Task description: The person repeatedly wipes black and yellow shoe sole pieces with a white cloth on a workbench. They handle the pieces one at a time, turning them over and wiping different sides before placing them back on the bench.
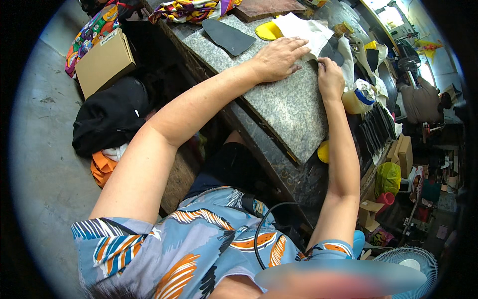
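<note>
A white flexible piece of sheet material [306, 31] lies at the far end of a speckled grey slab [284, 112]. My left hand [281, 59] rests flat at its near edge, fingers stretched out and pointing right. The fingers of my right hand [330, 78] are closed at the white piece's right corner and seem to pinch it; the fingertips are partly hidden. Beyond my left wrist lies a dark grey cut piece [228, 37]. A yellow piece [269, 31] shows next to the white one.
Right of my right hand stands a tub with a blue rim [359, 97]. Several black strips [373, 132] line the table beyond it. A cardboard box [105, 64] and a black bag [109, 115] are at the left. Another person [422, 102] sits at the far right.
</note>
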`<state>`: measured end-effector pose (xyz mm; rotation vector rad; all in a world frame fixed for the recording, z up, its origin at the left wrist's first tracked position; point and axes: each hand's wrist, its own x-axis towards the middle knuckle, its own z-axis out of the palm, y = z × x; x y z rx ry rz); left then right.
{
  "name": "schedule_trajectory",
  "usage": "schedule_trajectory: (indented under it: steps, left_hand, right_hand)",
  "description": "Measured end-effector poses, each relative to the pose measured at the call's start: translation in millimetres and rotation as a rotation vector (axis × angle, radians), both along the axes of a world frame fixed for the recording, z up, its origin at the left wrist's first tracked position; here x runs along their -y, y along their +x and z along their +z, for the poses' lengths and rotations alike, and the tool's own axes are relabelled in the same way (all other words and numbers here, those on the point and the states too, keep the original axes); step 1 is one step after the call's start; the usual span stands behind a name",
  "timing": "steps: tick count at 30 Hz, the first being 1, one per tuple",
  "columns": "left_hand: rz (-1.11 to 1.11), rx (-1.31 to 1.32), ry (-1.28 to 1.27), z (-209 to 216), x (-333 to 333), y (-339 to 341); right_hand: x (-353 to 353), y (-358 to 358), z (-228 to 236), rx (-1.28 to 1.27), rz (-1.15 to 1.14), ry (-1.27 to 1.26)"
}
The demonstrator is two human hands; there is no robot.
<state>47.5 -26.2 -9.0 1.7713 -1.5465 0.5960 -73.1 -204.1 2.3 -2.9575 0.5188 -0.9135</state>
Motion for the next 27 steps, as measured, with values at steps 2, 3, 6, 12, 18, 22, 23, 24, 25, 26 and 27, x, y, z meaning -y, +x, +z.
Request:
schedule_trajectory:
  steps: [2,3,6,12,18,22,23,24,25,26,27]
  left_hand:
    - [0.029,0.107,0.065,0.4,0.8,-1.5]
    - [0.042,0.141,0.183,0.6,0.8,-2.5]
    - [0.054,0.146,0.297,2.9,-2.1,-3.1]
    - [-0.196,-0.072,0.238,9.1,-13.2,-0.6]
    - [-0.443,-0.461,0.425,18.4,-42.6,-6.6]
    - [-0.495,-0.24,0.466,22.0,-72.8,-21.5]
    - [-0.49,-0.083,0.42,22.2,-77.4,-25.4]
    - [-0.42,-0.043,0.423,21.6,-81.0,-29.8]
    - [-0.378,-0.033,0.425,21.4,-82.7,-32.3]
    - [-0.349,-0.006,0.388,20.8,-83.5,-34.6]
    - [-0.322,0.009,0.363,20.2,-84.6,-34.8]
  right_hand:
    - [-23.0,-19.7,3.5,0.097,0.114,-0.018]
    - [-35.2,-29.0,2.9,0.134,0.167,-0.077]
    - [-46.0,-43.5,6.3,0.117,0.164,0.243]
    - [-2.7,-22.2,-10.8,0.355,0.134,0.339]
    - [7.7,-20.2,-17.4,0.219,0.022,0.667]
    - [-5.1,-25.5,-5.1,0.226,-0.052,0.428]
    - [-9.1,-27.3,-2.8,0.27,0.038,0.393]
    - [-13.0,-30.0,-1.1,0.304,0.132,0.365]
    - [-16.9,-31.7,-0.1,0.354,0.222,0.324]
    - [-21.5,-32.5,-0.6,0.273,0.299,0.296]
    - [-25.0,-33.2,-0.8,0.156,0.351,0.214]
